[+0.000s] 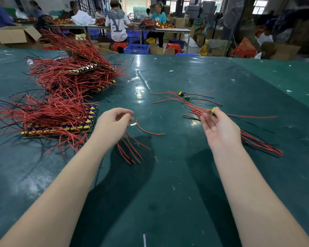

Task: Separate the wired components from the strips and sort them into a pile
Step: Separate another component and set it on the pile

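Right now the right hand (219, 129) pinches a wired component (212, 111); the left hand (112, 123) hangs loosely curled, holding nothing.

A factory assembly hall. Across the foreground, a broad green work table (185, 77); at upper left, heaps of red-wired circuit strips (64, 111). Along the top of the frame, seated workers (117, 24) at long benches, cardboard boxes (14, 35), blue plastic crates (136, 49), red stools (173, 46).
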